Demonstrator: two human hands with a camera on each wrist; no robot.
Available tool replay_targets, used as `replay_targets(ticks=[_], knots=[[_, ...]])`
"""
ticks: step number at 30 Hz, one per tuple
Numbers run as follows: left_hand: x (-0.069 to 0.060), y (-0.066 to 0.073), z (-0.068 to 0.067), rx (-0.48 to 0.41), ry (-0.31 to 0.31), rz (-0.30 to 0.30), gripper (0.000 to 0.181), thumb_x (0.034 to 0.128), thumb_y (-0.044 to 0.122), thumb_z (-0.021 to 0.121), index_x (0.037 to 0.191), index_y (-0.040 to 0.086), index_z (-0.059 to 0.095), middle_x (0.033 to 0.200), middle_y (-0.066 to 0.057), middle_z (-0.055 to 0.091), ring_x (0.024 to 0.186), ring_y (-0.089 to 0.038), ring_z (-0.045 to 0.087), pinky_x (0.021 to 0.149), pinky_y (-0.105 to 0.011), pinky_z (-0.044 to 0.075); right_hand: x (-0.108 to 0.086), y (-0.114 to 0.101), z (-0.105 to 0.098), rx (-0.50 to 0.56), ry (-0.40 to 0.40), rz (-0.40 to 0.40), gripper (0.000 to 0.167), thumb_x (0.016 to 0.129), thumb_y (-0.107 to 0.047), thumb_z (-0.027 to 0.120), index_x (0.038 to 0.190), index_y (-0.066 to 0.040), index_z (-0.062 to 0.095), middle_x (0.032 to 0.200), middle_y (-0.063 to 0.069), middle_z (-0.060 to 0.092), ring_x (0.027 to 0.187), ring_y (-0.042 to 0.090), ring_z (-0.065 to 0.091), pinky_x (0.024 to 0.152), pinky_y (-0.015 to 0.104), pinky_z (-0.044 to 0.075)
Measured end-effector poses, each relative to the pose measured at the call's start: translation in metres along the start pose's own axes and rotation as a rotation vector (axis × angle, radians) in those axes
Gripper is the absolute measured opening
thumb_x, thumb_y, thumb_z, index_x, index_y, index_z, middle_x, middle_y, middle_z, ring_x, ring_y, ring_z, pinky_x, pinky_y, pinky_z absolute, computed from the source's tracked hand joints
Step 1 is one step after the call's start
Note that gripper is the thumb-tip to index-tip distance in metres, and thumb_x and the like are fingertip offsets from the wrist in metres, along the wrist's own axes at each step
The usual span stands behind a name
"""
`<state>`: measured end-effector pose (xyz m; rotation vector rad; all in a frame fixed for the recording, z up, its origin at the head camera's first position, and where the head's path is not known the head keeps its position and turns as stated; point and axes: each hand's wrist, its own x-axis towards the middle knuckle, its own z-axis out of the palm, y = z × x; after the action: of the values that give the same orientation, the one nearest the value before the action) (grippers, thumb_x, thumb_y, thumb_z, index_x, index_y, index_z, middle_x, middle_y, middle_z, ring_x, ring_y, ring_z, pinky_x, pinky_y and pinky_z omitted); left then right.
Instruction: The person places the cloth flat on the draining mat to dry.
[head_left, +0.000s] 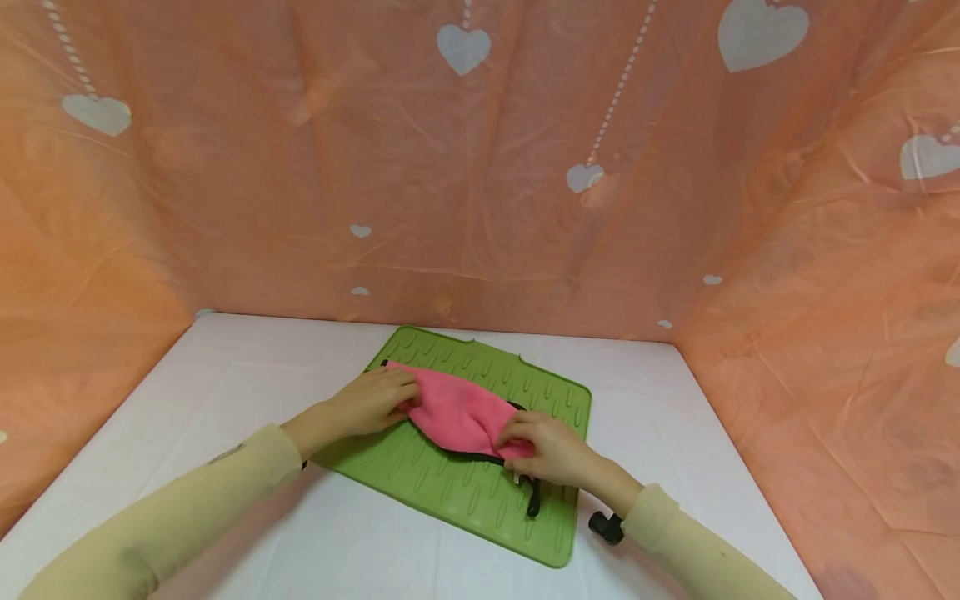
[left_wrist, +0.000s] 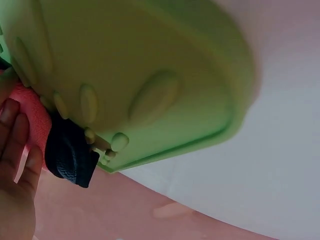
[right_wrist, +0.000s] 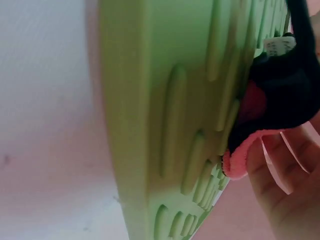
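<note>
A pink cloth item (head_left: 461, 408) with black edging lies across a green ridged mat (head_left: 420, 475). The left hand (head_left: 372, 402) grips its left end, fingers bent over the fabric. At its right end the right hand (head_left: 551, 448) pinches the cloth, and a black strap (head_left: 534, 498) hangs beside that hand. In the left wrist view the left hand's fingers (left_wrist: 15, 145) lie along the pink cloth (left_wrist: 36, 117) near a black end piece (left_wrist: 70, 152). The right wrist view shows the right hand (right_wrist: 290, 185) against the pink edge (right_wrist: 240, 157), with black lining and a white tag (right_wrist: 280, 46) above.
The mat rests on a white table (head_left: 225, 400). Orange curtains (head_left: 450, 208) with pale hearts stand behind and on both sides. A black object (head_left: 606, 527) is by the right wrist, close to the sleeve cuff.
</note>
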<state>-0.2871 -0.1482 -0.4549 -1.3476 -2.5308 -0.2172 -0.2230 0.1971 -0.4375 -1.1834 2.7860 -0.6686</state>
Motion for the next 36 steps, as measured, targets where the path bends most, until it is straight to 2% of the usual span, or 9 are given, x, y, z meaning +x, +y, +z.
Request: replay_targets(ticks=[8,16,22,26,29,32,36], knots=[[0.005,-0.001,0.0,0.0,-0.049,-0.001,0.016,0.0875,0.012,0.084,0.095,0.016,0.071,0.099,0.001,0.067,0.096,-0.02,0.065,0.088,-0.041,0.055,0.002,0.008,0.003,0.014,0.001,-0.04,0.018,0.092,-0.013,0.079,0.11,-0.019,0.079,0.114,-0.004,0.068,0.106,0.016,0.065,0.094,0.039,0.055],[0.007,0.002,-0.004,-0.005,-0.049,-0.035,0.008,0.0936,0.008,0.076,0.099,0.014,0.073,0.102,-0.002,0.07,0.1,-0.023,0.067,0.09,-0.044,0.056,-0.002,0.011,0.003,0.154,0.075,-0.014,0.018,0.094,-0.006,0.077,0.109,-0.015,0.078,0.109,-0.004,0.071,0.102,0.013,0.066,0.088,0.033,0.057],[0.01,0.001,-0.02,-0.054,0.016,-0.057,0.009,0.0931,0.006,0.076,0.101,0.01,0.074,0.097,-0.003,0.067,0.094,-0.024,0.068,0.085,-0.044,0.057,-0.008,0.012,-0.002,0.267,0.196,0.026,0.017,0.094,-0.002,0.075,0.108,-0.011,0.078,0.106,-0.002,0.074,0.098,0.013,0.067,0.084,0.031,0.058],[0.014,0.001,-0.037,-0.151,0.053,-0.09,0.013,0.0938,0.001,0.073,0.103,0.009,0.077,0.095,-0.001,0.065,0.089,-0.022,0.067,0.082,-0.041,0.056,-0.015,0.015,-0.006,0.336,0.278,0.047,0.016,0.094,-0.003,0.075,0.107,-0.011,0.079,0.104,0.0,0.074,0.092,0.015,0.068,0.078,0.032,0.06],[0.017,0.0,-0.046,-0.216,0.067,-0.125,0.015,0.0956,-0.003,0.069,0.104,0.007,0.077,0.096,-0.001,0.064,0.089,-0.02,0.067,0.081,-0.04,0.056,-0.019,0.017,-0.007,0.369,0.31,0.042,0.015,0.094,-0.002,0.075,0.107,-0.01,0.079,0.102,0.001,0.074,0.088,0.016,0.069,0.075,0.033,0.061],[0.019,-0.001,-0.044,-0.252,0.05,-0.151,0.016,0.098,-0.002,0.066,0.104,0.007,0.077,0.098,0.0,0.063,0.092,-0.02,0.067,0.082,-0.039,0.056,-0.02,0.02,-0.005,0.369,0.285,0.037,0.015,0.093,-0.002,0.076,0.106,-0.01,0.079,0.102,0.001,0.074,0.088,0.015,0.069,0.074,0.032,0.06],[0.019,-0.001,-0.028,-0.244,-0.029,-0.136,0.015,0.0997,0.003,0.066,0.104,0.01,0.078,0.099,0.001,0.063,0.095,-0.021,0.067,0.085,-0.04,0.057,-0.019,0.025,0.002,0.33,0.178,0.027,0.014,0.094,-0.004,0.076,0.107,-0.01,0.078,0.103,0.001,0.073,0.087,0.008,0.066,0.074,0.028,0.059]])
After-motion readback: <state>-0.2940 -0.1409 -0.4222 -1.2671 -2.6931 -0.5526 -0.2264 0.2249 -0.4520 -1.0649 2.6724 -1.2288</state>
